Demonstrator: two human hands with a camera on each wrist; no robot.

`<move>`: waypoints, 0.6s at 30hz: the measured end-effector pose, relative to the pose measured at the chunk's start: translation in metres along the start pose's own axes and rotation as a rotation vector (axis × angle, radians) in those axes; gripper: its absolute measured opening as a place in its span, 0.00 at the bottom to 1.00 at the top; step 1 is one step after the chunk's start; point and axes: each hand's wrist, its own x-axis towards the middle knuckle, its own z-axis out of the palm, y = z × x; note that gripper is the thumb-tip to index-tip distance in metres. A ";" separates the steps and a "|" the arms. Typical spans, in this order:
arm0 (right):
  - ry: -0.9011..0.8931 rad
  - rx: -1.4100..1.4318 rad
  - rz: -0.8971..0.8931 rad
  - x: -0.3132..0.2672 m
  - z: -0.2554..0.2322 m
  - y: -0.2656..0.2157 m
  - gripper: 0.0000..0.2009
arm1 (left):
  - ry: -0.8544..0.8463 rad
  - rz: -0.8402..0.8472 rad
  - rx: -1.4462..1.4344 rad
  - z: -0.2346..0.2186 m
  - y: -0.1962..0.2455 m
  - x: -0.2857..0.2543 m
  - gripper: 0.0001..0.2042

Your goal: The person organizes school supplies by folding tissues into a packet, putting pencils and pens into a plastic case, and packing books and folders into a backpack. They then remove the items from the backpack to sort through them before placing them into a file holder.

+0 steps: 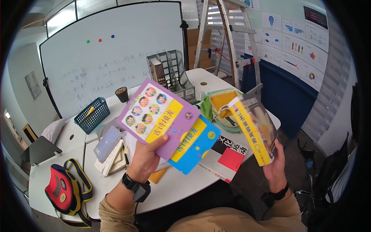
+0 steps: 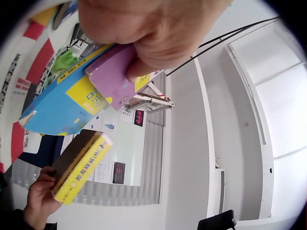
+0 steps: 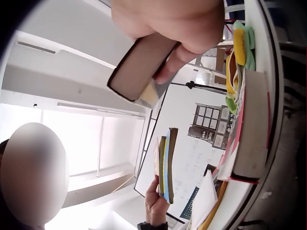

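Note:
My left hand [image 1: 148, 156] holds a purple book [image 1: 187, 112] and a blue book [image 1: 201, 149] together above the table, fanned apart, the thumb lying on the purple cover. Round portraits of children and a yellow title band mark the purple cover. To the right, my right hand [image 1: 276, 170] grips the lower end of a thick book [image 1: 253, 129], its yellow spine turned to the head camera. The page block of this thick book [image 3: 144, 67] shows in the right wrist view. On the table between the hands lies a book with a red, black and white cover [image 1: 230, 156].
A green and yellow cloth bag [image 1: 208, 106] and a grey file rack [image 1: 187, 91] stand farther back. Leftward are a teal basket [image 1: 83, 123], a small pot [image 1: 121, 96], notebooks [image 1: 107, 145] and a red bag [image 1: 58, 189]. A stepladder [image 1: 232, 42] rises behind the table [image 1: 185, 193].

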 end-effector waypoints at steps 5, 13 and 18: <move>-0.173 -0.160 -0.067 -0.010 0.007 0.020 0.27 | -0.035 -0.050 0.009 0.035 -0.029 -0.010 0.36; -0.150 -0.394 -0.088 0.000 0.043 0.046 0.36 | -0.082 -0.057 0.076 0.060 -0.070 -0.022 0.30; -0.283 -0.603 -0.097 0.019 0.044 0.039 0.41 | -0.151 0.118 0.255 0.062 -0.055 -0.015 0.27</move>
